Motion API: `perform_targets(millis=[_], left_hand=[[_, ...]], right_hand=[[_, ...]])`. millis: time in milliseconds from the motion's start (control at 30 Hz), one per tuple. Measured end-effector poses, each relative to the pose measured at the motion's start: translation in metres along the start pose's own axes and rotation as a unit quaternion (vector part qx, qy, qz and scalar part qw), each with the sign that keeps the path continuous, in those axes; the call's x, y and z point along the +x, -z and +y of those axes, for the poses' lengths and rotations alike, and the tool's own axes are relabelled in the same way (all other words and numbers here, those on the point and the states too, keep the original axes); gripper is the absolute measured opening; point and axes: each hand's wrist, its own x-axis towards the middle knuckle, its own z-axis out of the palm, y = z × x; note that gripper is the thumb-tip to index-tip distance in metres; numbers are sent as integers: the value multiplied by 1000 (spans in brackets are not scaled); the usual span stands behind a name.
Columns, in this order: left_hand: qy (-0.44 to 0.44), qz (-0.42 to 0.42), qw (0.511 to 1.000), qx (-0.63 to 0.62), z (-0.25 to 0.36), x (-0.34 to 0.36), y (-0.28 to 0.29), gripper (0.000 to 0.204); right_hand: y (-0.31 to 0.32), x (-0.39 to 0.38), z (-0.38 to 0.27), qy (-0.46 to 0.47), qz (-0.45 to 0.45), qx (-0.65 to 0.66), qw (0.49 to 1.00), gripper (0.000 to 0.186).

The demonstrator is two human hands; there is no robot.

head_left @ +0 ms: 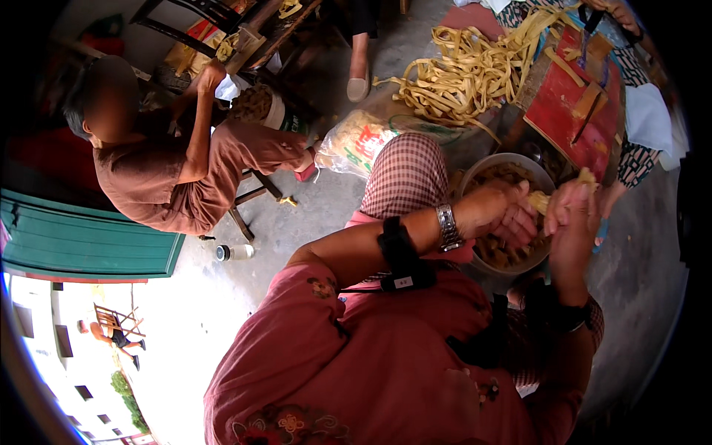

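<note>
My left hand (pixel 498 213), with a metal watch (pixel 448 227) at its wrist, is closed on a pale yellow, soft-looking strip (pixel 539 201). Facing it, my right hand (pixel 569 211) has its fingers pinched round the same strip, or a second one; the overlap hides which. A yellow end sticks out above the right fingertips. Both hands are over a round white bucket (pixel 475 256) that stands before me with brownish-yellow folded pieces (pixel 504 251) inside. My hands cover part of its opening.
Long yellow strips (pixel 475 74) lie heaped beyond the bucket, beside a red board (pixel 586 122) bearing cut pieces and a thin tool. A filled clear plastic bag (pixel 360 141) rests on the floor. One person (pixel 156 167) sits at the left; another's hand (pixel 615 11) shows at top right. A jar (pixel 234 253) stands behind.
</note>
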Motion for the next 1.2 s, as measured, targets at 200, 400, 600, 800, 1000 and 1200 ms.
perform_targets(millis=[200, 400, 600, 800, 1000, 1200], left_hand=[[-125, 124, 978, -110, 23, 24, 5, 35], [-57, -47, 997, -26, 69, 11, -19, 24], [12, -193, 978, 79, 74, 19, -60, 30], [-146, -199, 920, 306, 87, 18, -61, 19], [-539, -12, 552, 637, 93, 7, -80, 14], [-502, -69, 574, 643, 88, 12, -70, 20]], right_hand=[[-16, -14, 15, -59, -119, 23, 991, 36], [-2, 5, -13, 59, 63, 63, 994, 34], [18, 15, -15, 67, 131, -23, 989, 35], [13, 13, -21, 68, 151, -121, 979, 39], [30, 21, -31, -10, 40, -94, 995, 56], [18, 13, -58, -58, -12, -101, 993, 72]])
